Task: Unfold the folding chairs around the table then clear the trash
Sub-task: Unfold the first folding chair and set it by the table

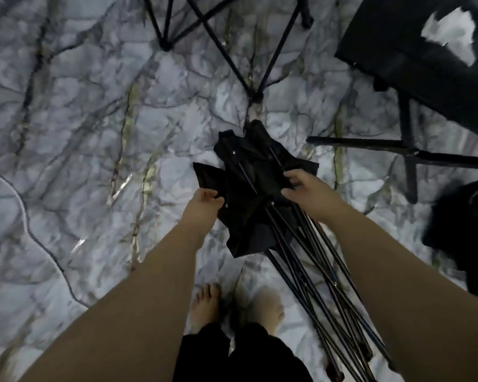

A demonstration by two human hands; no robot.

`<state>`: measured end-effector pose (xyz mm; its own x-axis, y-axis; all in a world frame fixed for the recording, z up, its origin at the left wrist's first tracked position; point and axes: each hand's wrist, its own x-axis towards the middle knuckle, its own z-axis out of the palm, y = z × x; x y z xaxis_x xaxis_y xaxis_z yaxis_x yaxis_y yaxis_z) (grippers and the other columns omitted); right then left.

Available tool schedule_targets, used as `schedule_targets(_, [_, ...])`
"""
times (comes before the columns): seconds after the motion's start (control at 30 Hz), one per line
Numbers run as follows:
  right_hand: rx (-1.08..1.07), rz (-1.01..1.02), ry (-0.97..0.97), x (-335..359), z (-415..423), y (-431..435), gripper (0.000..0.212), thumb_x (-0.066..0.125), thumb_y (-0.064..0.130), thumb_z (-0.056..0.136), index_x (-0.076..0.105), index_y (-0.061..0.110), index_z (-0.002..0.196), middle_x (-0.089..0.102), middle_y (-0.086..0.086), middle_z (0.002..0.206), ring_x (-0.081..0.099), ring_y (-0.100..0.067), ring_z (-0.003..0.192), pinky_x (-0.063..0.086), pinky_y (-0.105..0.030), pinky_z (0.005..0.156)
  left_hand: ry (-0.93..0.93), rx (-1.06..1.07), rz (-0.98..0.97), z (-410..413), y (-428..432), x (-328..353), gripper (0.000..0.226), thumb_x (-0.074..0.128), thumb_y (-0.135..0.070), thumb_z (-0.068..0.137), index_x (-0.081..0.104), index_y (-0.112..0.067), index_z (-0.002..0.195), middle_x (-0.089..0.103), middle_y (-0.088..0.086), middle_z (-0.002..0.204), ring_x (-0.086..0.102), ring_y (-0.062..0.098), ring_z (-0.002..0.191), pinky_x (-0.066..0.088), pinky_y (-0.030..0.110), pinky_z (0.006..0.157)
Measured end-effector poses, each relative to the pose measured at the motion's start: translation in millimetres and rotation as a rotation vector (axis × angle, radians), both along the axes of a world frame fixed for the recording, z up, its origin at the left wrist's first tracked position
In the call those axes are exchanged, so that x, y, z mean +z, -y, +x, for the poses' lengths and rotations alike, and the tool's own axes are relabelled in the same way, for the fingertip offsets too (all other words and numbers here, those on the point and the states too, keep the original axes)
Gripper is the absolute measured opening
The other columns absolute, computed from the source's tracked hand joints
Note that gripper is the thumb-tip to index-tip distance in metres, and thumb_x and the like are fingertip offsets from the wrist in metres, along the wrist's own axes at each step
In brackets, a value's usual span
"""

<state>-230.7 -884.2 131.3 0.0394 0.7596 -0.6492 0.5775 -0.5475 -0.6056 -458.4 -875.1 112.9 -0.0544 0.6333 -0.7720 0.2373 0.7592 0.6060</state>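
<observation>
A black folding chair (262, 188) is still collapsed, its thin metal legs bundled and slanting down to the lower right, its fabric bunched at the upper end. My left hand (204, 201) pinches the fabric's left edge. My right hand (304, 188) grips the fabric and rods on the right side. Both hands hold the chair above the marble-patterned floor (80, 133). A black table (414, 51) stands at the upper right with white paper trash (450, 34) lying on top.
An unfolded chair's black crossed legs (226, 48) stand at the top centre. The table's legs (406, 155) spread across the floor at right. A black bag or bundle (464, 232) lies at the right edge. My bare feet (204, 304) stand just below the chair.
</observation>
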Motion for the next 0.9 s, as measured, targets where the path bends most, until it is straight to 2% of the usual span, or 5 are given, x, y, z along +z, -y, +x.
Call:
schedule_targets(0.1, [0.057, 0.108, 0.109, -59, -2, -23, 0.046, 0.057, 0.033, 0.091, 0.046, 0.021, 0.134, 0.044, -0.003, 0.138, 0.043, -0.020, 0.128, 0.034, -0.026, 0.097, -0.067, 0.057, 0.117, 25, -15, -59, 0.044, 0.055, -0.028, 0.090, 0.043, -0.014, 0.130, 0.053, 0.005, 0.121, 0.058, 0.021, 0.103, 0.050, 0.034, 0.089])
schedule_targets(0.23, [0.066, 0.338, 0.211, -127, 1, -57, 0.052, 0.055, 0.035, 0.091, 0.041, 0.023, 0.140, 0.034, -0.003, 0.149, 0.033, -0.020, 0.137, 0.029, -0.032, 0.111, -0.125, 0.183, 0.218, 56, -42, -123, 0.068, 0.052, -0.044, 0.087, 0.027, -0.020, 0.145, 0.031, 0.009, 0.150, 0.038, 0.032, 0.134, 0.035, 0.050, 0.109])
schedule_targets(0.47, [-0.012, 0.400, 0.246, -192, -5, -126, 0.057, 0.040, 0.047, 0.095, 0.027, 0.026, 0.146, 0.036, -0.004, 0.149, 0.036, -0.024, 0.135, 0.032, -0.039, 0.108, -0.002, 0.196, 0.314, 60, -83, -179, 0.033, 0.043, -0.046, 0.092, 0.056, -0.017, 0.099, 0.062, 0.005, 0.097, 0.058, 0.024, 0.092, 0.043, 0.033, 0.080])
schedule_targets(0.67, [-0.149, 0.278, 0.139, -189, -4, -147, 0.049, 0.050, 0.039, 0.093, 0.038, 0.022, 0.138, 0.051, -0.009, 0.137, 0.052, -0.028, 0.120, 0.042, -0.036, 0.097, 0.129, 0.230, 0.299, 55, -110, -181, 0.032, 0.056, -0.048, 0.085, 0.058, -0.024, 0.106, 0.066, 0.002, 0.105, 0.064, 0.026, 0.098, 0.051, 0.048, 0.094])
schedule_targets(0.9, [-0.158, 0.222, 0.022, -190, -1, -168, 0.023, 0.058, 0.032, 0.088, 0.045, 0.015, 0.079, 0.055, -0.005, 0.082, 0.054, -0.023, 0.078, 0.041, -0.033, 0.065, 0.248, 0.299, 0.216, 65, -124, -178, 0.032, 0.056, -0.042, 0.088, 0.052, -0.019, 0.110, 0.063, 0.008, 0.109, 0.064, 0.028, 0.099, 0.052, 0.048, 0.092])
